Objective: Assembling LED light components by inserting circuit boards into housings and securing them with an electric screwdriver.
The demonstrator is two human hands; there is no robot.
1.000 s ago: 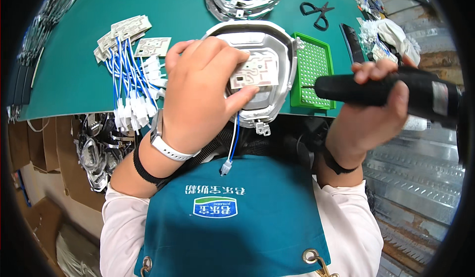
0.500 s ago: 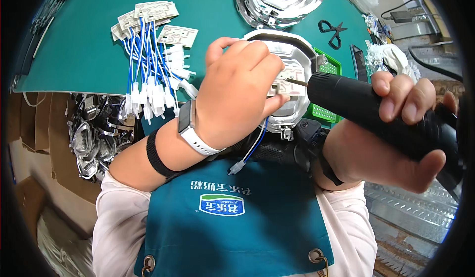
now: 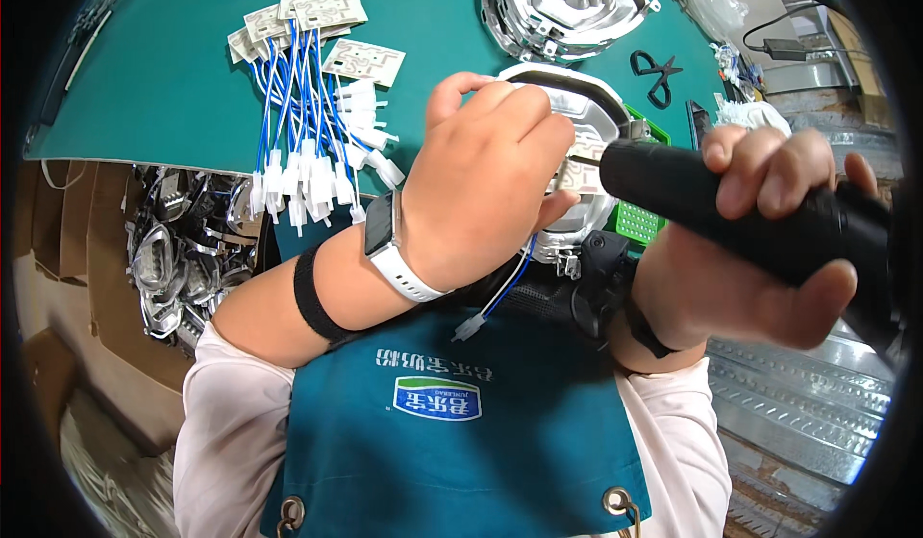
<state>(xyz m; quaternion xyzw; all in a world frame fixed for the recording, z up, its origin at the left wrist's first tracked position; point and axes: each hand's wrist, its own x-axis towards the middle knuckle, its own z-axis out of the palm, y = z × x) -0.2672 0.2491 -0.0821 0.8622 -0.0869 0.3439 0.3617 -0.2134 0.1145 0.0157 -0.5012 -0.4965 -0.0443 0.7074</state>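
A pale circuit board [image 3: 586, 178] lies inside a silvery lamp housing [image 3: 588, 217] on the table. My left hand [image 3: 490, 177] reaches over the housing's left side. Its fingers are curled, with thumb and fingertips at the board's left edge, partly hidden behind the hand. A black power screwdriver [image 3: 663, 180] is gripped in my right hand [image 3: 755, 259]. The thin bit [image 3: 584, 160] points left at the board; its tip is hard to make out near my left fingers. Below my left hand, a blue-and-white wire pair with a white connector [image 3: 470, 326] hangs over my apron.
Several circuit boards [image 3: 363, 63] with blue and white wires lie at left. Stacked lamp housings [image 3: 567, 9] stand at the back, black scissors [image 3: 657, 76] to their right. A green basket [image 3: 638, 224] sits beside the housing. A cardboard box [image 3: 120, 293] of metal parts is below left.
The view has shifted slightly, so the table's things appear a little farther right. The screwdriver still points at the board, and my left hand keeps its place on it.
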